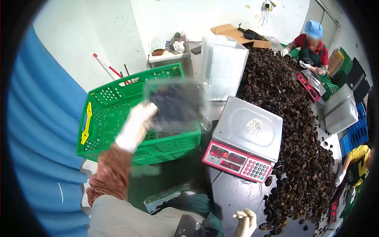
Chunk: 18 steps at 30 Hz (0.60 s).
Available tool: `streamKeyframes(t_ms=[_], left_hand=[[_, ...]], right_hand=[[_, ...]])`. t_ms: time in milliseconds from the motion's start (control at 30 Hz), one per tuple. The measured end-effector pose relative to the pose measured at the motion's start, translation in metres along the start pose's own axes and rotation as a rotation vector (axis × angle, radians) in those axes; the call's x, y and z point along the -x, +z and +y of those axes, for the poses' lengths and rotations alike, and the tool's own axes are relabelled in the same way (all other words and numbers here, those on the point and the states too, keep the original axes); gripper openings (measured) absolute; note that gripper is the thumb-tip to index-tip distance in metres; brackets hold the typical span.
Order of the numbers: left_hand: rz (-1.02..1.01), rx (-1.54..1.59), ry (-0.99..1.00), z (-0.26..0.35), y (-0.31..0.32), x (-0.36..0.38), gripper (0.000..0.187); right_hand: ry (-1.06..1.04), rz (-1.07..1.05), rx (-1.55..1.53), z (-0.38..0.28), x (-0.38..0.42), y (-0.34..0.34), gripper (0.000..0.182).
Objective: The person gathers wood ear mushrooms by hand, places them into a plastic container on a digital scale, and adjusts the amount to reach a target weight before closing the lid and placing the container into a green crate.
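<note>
From here, the left grip (147, 113) pinches a clear plastic container (175, 104) of dark pieces, above the green crate (169, 148) beneath it.

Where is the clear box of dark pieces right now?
Left of centre in the head view, the clear box is in the left hand, over the green crate's right end and left of the near scale.

The box (177, 103) is blurred, its contents (something dark) too smeared to make out, as is the left hand (143, 116). It hides part of the crate (169, 149). The bottom edge crops the right hand (245, 222); the dark rim cuts off a worker in yellow (358, 158). The scale's (248, 120) key labels are too small to read.
</note>
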<state>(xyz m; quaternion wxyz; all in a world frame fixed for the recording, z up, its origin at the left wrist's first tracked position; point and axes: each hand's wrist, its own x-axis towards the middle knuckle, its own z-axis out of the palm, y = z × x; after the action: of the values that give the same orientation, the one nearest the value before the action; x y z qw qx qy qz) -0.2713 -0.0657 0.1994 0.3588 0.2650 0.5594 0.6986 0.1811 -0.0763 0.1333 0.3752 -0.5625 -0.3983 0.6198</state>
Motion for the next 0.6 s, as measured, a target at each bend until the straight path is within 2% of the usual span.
streamKeyframes(t_ms=[33, 67, 100, 133, 200, 267, 333, 400, 500, 600], left_hand=[[0.038, 0.076, 0.01, -0.004, -0.035, -0.021, 0.031], [0.088, 0.003, 0.018, -0.005, -0.066, -0.037, 0.03], [0.217, 0.033, -0.04, -0.006, -0.087, -0.05, 0.029], [0.306, -0.003, -0.102, -0.03, -0.143, -0.073, 0.032], [0.477, -0.042, -0.248, -0.045, -0.182, -0.094, 0.033], [0.452, -0.025, -0.377, -0.08, -0.252, -0.121, 0.031], [0.52, 0.059, -0.487, -0.108, -0.285, -0.142, 0.028], [0.409, 0.065, -0.491, -0.138, -0.328, -0.159, 0.033], [0.586, 0.147, -0.396, -0.179, -0.353, -0.18, 0.05], [0.988, -0.034, -0.379, -0.174, -0.312, -0.179, 0.071]], right_hand=[[-0.031, 0.027, 0.012, 0.007, 0.0, -0.003, 0.027], [0.019, 0.076, -0.058, 0.015, -0.001, -0.006, 0.028], [0.026, 0.093, -0.068, 0.023, -0.002, -0.013, 0.028], [0.032, 0.112, -0.08, 0.03, -0.002, -0.016, 0.029], [0.053, 0.14, -0.113, 0.033, 0.0, -0.015, 0.029], [0.07, 0.163, -0.13, 0.04, 0.0, -0.016, 0.029], [0.083, 0.155, -0.143, 0.047, -0.001, -0.013, 0.031], [0.089, 0.15, -0.128, 0.053, -0.003, -0.009, 0.032], [0.09, 0.127, -0.151, 0.058, -0.003, 0.001, 0.034], [0.113, 0.151, -0.156, 0.06, -0.004, 0.003, 0.035]])
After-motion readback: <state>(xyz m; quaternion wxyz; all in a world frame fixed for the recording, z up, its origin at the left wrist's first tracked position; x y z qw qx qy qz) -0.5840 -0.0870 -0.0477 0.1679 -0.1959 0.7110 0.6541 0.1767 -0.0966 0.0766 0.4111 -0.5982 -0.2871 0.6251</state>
